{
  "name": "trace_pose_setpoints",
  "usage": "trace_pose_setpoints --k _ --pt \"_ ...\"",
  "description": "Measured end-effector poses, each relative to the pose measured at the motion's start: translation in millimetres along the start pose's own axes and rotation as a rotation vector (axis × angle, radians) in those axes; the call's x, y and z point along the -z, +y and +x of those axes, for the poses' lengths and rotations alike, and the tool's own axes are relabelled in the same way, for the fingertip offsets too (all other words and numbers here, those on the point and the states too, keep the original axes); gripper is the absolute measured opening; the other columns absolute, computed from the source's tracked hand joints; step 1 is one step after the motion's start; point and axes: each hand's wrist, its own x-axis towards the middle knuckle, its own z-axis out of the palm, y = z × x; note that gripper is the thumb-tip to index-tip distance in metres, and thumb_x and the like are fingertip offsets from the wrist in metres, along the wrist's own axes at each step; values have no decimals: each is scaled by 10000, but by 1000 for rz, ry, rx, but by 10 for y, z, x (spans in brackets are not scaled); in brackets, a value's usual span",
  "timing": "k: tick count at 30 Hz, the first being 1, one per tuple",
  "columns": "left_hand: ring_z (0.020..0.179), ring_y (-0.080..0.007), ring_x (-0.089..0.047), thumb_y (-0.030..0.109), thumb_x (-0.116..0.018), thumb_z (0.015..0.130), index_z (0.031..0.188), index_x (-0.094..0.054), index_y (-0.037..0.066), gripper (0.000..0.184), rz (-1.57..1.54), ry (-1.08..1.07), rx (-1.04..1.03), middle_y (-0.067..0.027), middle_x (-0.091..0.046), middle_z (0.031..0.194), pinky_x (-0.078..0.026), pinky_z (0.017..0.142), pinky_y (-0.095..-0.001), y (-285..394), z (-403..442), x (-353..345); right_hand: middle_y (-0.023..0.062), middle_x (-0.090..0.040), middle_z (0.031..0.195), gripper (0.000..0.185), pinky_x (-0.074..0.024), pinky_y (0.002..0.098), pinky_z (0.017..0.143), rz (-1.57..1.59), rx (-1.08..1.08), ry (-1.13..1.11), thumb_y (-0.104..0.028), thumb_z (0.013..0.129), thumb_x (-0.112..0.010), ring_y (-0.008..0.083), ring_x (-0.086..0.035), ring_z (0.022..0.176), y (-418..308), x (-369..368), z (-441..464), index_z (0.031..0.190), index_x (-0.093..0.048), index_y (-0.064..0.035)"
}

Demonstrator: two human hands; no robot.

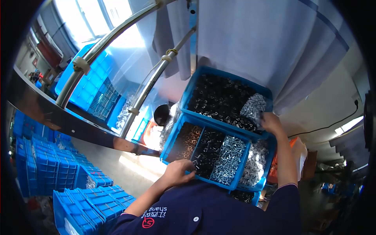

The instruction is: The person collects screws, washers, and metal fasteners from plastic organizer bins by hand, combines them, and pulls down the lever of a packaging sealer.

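My left hand (179,172) is closed, its fingers curled at the near edge of a divided blue bin (167,149). Whatever its fingertips may hold is too small to make out. That bin's compartments contain copper-coloured rings (192,139), black screws (207,150) and silver screws (227,160). Farther back, my right hand (270,122) reaches to the right side of a larger blue bin (231,75), its fingers bent in beside a heap of small silver parts (253,105). The fingertips are partly hidden. Small black parts (219,96) fill most of this larger bin.
Another blue bin of silver pieces (252,166) stands on the right. A metal frame with tubular bars (147,86) rises at left. Stacked blue crates (51,160) stand on the floor. A pale curtain (250,39) hangs behind; an orange bag (295,150) lies at right.
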Motion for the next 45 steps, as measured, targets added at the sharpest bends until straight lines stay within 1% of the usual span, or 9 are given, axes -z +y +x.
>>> trace_pose_setpoints --k 9,15,17,20,23,28,32,38,45 --pt "748 -304 -643 221 -677 753 856 -659 74 181 -92 -18 211 -130 -638 792 -509 666 -389 -91 -195 77 -11 -370 633 161 -214 220 411 2203 -221 -426 -258 905 -522 67 -291 487 -650 66 -199 919 -522 -97" --pt "794 -293 -646 243 -666 772 875 -653 76 197 -67 -70 117 -122 -640 809 -514 695 -393 -38 -74 57 -56 -389 539 371 -220 220 381 1708 -318 -287 -330 906 -630 53 -331 425 -1988 -306 1010 627 -502 -123" --pt "726 -253 -641 222 -686 777 880 -659 88 172 -48 -54 61 -104 -633 785 -509 645 -360 -23 -42 41 147 -646 637 385 -482 337 559 990 3 90 -362 862 -656 215 -625 584 -2285 -710 1397 805 -708 15" --pt "719 -229 -647 219 -693 784 880 -654 98 160 -28 -50 12 -90 -633 788 -511 632 -345 -56 -43 8 253 -669 847 337 -523 384 739 630 -18 -84 -314 827 -644 361 -677 806 -2617 -749 1604 824 -716 16" --pt "732 -231 -651 220 -693 781 877 -653 97 161 -34 -49 25 -87 -635 792 -513 637 -345 -103 -89 27 187 -670 686 282 -505 354 608 777 110 112 -253 823 -620 284 -667 661 -2547 -895 1565 794 -708 14" --pt "739 -237 -653 207 -696 774 864 -654 91 152 -11 -17 21 -86 -642 803 -514 645 -346 -162 -126 145 -54 -329 550 88 -265 220 437 2000 -221 -461 -176 805 -559 68 -329 467 -2176 -369 905 786 -574 -92" --pt "758 -270 -651 206 -690 768 831 -655 81 145 -6 39 -83 -99 -654 822 -514 662 -361 -248 -18 216 -14 -410 714 140 -270 229 455 2168 30 -431 -223 815 -507 80 -356 533 -1950 -62 -39 860 -522 -92" --pt "720 -303 -622 186 -694 732 824 -634 80 152 227 -26 -256 -101 -596 776 -499 608 -401 189 461 354 35 -505 717 225 -345 254 462 2561 -516 -537 -257 936 -500 131 -457 592 -1954 -514 -1105 820 -549 -71" --pt "831 -310 -629 146 -642 753 831 -619 7 161 299 -275 -572 -132 -592 873 -536 680 -409 668 903 -283 107 -654 945 263 -471 402 900 2612 -833 -252 -290 978 -479 255 -623 915 -2276 -448 -1463 998 -598 -57"
